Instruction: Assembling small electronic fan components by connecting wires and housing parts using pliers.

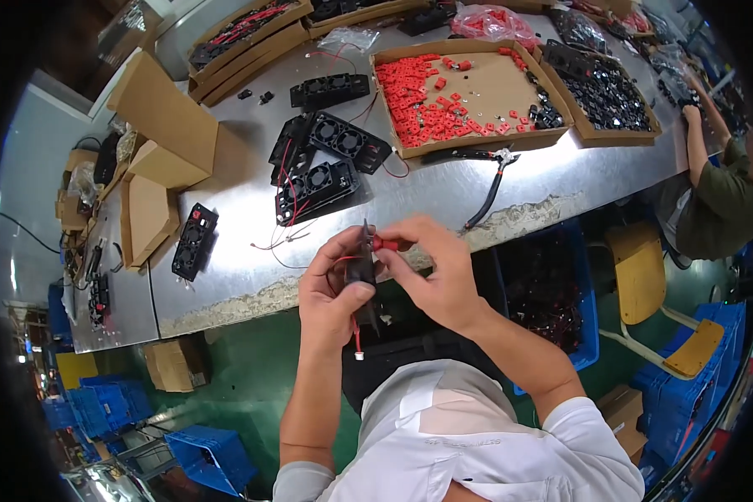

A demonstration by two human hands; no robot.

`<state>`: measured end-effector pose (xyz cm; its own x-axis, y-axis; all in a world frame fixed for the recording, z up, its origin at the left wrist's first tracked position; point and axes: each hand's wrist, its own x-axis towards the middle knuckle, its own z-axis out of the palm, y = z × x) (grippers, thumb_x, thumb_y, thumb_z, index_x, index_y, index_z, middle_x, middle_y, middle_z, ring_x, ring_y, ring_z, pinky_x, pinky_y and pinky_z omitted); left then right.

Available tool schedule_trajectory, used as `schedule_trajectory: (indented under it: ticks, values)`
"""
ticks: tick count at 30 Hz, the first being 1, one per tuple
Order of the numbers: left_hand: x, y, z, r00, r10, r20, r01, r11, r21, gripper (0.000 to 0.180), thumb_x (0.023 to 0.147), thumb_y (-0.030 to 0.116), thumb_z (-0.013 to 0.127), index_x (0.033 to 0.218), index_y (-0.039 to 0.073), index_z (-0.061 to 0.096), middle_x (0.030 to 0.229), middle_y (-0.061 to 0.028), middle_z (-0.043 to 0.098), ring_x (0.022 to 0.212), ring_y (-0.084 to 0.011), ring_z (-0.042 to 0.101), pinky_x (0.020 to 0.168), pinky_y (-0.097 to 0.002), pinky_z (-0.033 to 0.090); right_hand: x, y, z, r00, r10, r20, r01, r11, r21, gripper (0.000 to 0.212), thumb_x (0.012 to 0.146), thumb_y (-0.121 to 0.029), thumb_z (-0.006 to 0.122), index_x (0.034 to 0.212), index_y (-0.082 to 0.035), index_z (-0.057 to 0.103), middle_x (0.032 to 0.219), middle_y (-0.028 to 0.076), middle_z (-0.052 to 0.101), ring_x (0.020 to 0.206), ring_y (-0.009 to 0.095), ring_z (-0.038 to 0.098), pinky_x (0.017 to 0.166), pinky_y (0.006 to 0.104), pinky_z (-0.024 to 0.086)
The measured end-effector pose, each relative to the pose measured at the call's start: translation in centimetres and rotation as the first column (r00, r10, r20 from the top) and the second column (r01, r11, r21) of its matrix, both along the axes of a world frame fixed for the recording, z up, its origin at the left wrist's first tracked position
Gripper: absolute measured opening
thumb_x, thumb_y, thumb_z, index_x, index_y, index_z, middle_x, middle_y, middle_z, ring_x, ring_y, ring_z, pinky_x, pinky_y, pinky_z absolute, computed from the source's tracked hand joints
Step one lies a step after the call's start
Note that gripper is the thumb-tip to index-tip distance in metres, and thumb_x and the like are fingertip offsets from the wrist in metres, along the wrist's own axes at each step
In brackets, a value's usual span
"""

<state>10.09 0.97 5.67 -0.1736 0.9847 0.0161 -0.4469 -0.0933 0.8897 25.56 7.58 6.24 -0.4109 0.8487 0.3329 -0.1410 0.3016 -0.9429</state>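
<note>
My left hand (pixel 326 297) is closed round a black plastic fan unit (pixel 362 269), turned edge-on to me just off the bench's front edge. From its lower end hangs a red wire with a white plug (pixel 360 356). Between thumb and fingers, my right hand (pixel 439 272) pinches a small red plastic part (pixel 383 243) against the unit's upper right side. How the two fit together is hidden by my fingers. Several black twin-fan units (pixel 318 184) with red and black wires lie beyond my hands, and another fan unit (pixel 195 241) lies to the left.
A cardboard tray (pixel 485 148) of red plastic parts stands at the back, beside a tray (pixel 619 138) of black parts. Black-handled pliers (pixel 494 188) lie near the bench edge. An open carton (pixel 176 142) stands left. A person (pixel 711 192) works at far right, past a yellow chair (pixel 636 268).
</note>
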Motion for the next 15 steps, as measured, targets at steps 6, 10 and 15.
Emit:
schedule_trajectory:
  ticks: [6, 10, 15]
  values:
    - [-0.2, 0.4, 0.6, 0.999, -0.044, 0.003, 0.044, 0.99, -0.137, 0.066, 0.072, 0.001, 0.081, 0.131, -0.004, 0.051, 0.122, -0.012, 0.061, 0.107, -0.0196, 0.064, 0.098, -0.0338, 0.052, -0.8, -0.6, -2.2, 0.975, -0.035, -0.22, 0.002, 0.989, -0.148, 0.024, 0.089, 0.008, 0.062, 0.112, 0.002, 0.061, 0.1, 0.008, 0.066, 0.094, 0.015, 0.064, 0.082, 0.0264, 0.053]
    - [-0.1, 0.6, 0.7, 0.994, -0.094, 0.053, 0.099, 0.988, -0.122, 0.064, 0.072, 0.002, 0.081, 0.129, -0.003, 0.05, 0.117, -0.0107, 0.063, 0.104, -0.0182, 0.064, 0.095, -0.0318, 0.053, -0.8, -1.0, -2.4, 0.936, -0.041, -0.348, -0.109, 0.91, -0.4, 0.024, 0.089, 0.006, 0.064, 0.113, 0.001, 0.059, 0.101, 0.008, 0.066, 0.094, 0.015, 0.065, 0.077, 0.0292, 0.057]
    - [-0.4, 0.8, -0.3, 0.987, -0.105, 0.122, 0.117, 0.989, -0.092, 0.062, 0.074, 0.002, 0.081, 0.126, -0.001, 0.049, 0.112, -0.0099, 0.064, 0.097, -0.0169, 0.066, 0.09, -0.0285, 0.054, -1.2, -1.1, -2.5, 0.894, -0.082, -0.44, -0.158, 0.861, -0.483, 0.023, 0.091, 0.003, 0.064, 0.113, 0.0, 0.059, 0.1, 0.008, 0.067, 0.09, 0.014, 0.065, 0.075, 0.0292, 0.058]
